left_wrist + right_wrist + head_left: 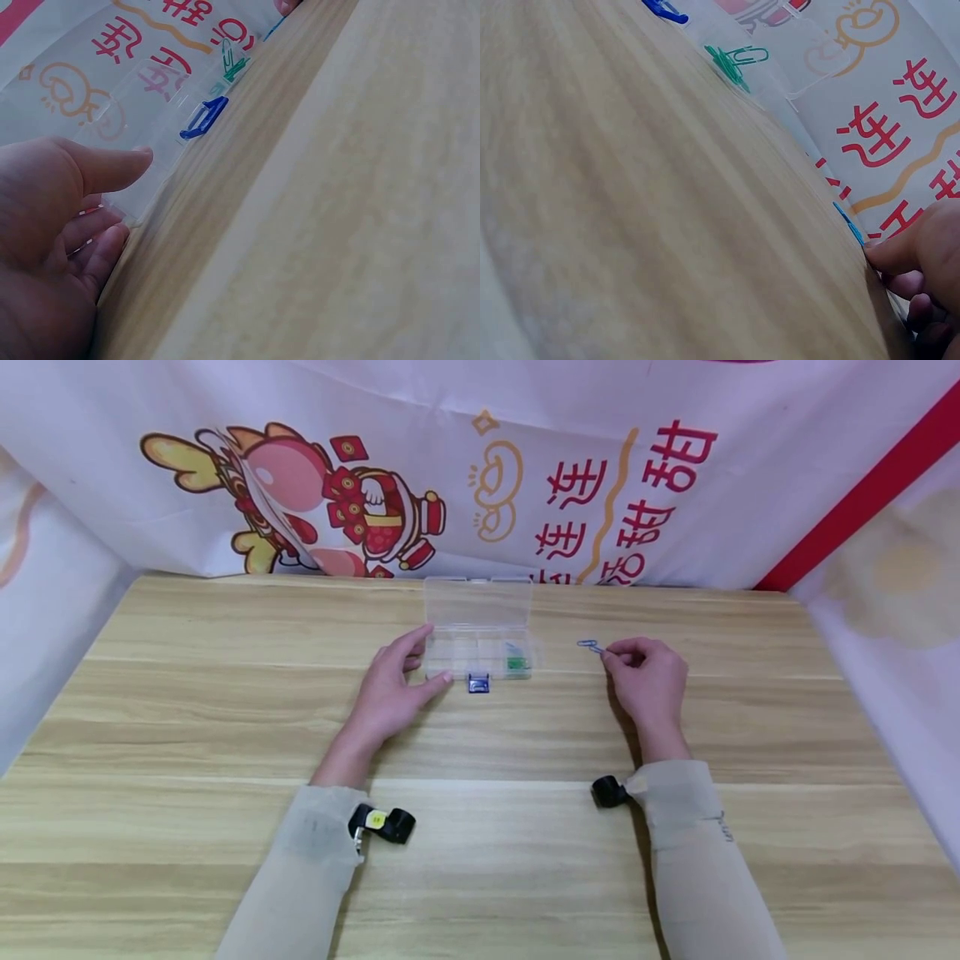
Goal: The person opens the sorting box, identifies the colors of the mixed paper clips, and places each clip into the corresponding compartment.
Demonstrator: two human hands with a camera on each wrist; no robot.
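A clear plastic compartment box lies near the back of the table, its lid raised and a blue latch at its front. My left hand holds the box's left end, thumb at the front edge and index finger towards the back. Green paper clips lie in the box's right end; one leans above the others. To the right of the box, my right hand pinches a blue paper clip between thumb and forefinger. Another blue paper clip shows right beside it; whether they are linked I cannot tell.
A white printed cloth with red lettering hangs behind the table's back edge. Bare wood tabletop extends in front of the box and between my forearms. Black wrist cameras are strapped at both sleeves.
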